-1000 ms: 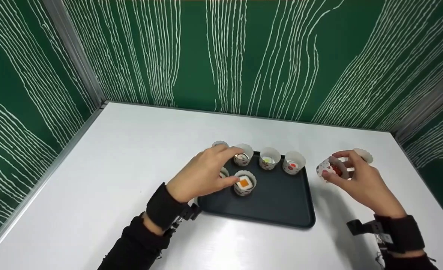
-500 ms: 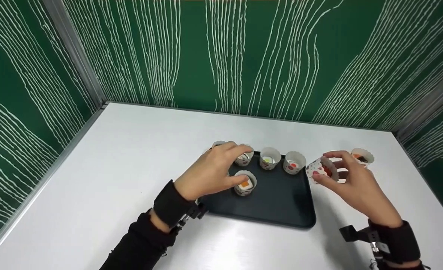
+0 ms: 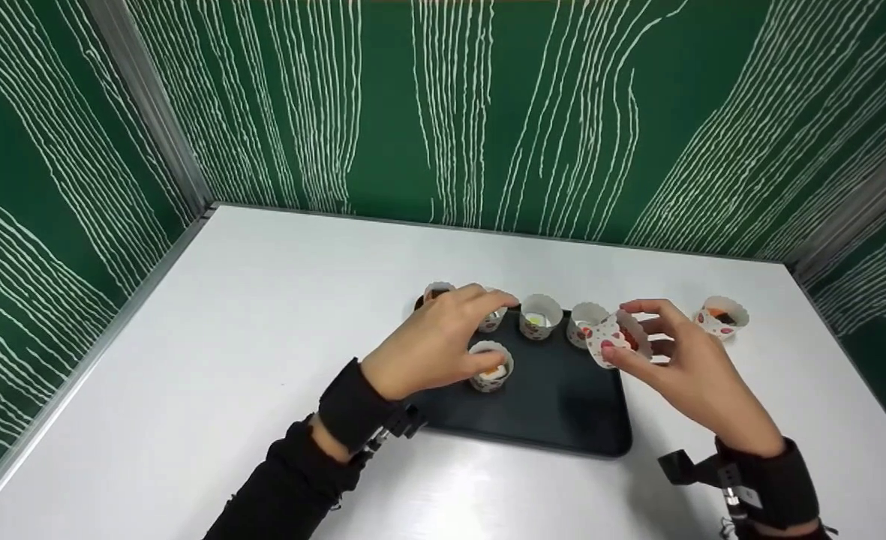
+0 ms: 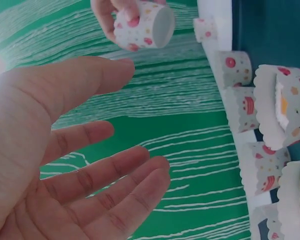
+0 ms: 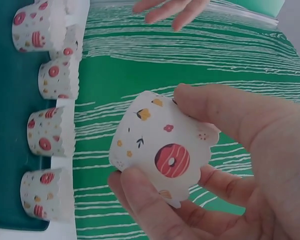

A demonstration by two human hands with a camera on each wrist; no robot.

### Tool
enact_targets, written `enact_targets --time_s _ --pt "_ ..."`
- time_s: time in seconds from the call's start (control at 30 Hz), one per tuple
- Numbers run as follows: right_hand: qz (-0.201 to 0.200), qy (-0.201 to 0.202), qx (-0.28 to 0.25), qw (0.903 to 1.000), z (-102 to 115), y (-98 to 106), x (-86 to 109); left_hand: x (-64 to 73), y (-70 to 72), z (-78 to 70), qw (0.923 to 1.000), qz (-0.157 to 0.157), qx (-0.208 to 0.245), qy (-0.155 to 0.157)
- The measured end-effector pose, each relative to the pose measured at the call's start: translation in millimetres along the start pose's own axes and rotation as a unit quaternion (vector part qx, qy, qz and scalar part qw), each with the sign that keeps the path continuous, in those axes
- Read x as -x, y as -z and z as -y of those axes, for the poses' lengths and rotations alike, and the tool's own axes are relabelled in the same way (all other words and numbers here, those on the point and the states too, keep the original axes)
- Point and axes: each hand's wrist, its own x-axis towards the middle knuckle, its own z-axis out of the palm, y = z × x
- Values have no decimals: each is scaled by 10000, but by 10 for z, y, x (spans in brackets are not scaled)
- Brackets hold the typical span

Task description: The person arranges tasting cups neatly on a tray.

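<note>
My right hand pinches a white patterned paper baking cup with something red inside. The cup is tilted on its side, its mouth toward the palm, above the tray's right edge. Up close in the right wrist view, the held cup shows a red doughnut print between thumb and fingers. My left hand hovers over the left part of the dark tray, fingers spread apart; the left wrist view shows nothing in that hand. Below its thumb stands a cup with a white, orange-topped piece.
Along the tray's back edge stand several similar cups, among them one with a yellow-green spot and one beside the held cup. Another cup, with orange and black contents, stands on the white table right of the tray. Green walls enclose the table.
My right hand has carried its cup leftward, from beside the tray to its right edge, uncovering the cup on the right. My left hand has shifted slightly right.
</note>
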Motion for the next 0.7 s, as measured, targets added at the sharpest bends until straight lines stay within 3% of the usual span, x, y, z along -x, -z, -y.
enact_targets --time_s 0.7 --pt "241 112 -154 9995 294 -184 -26 -89 -66 -66 10000 49 34 -44"
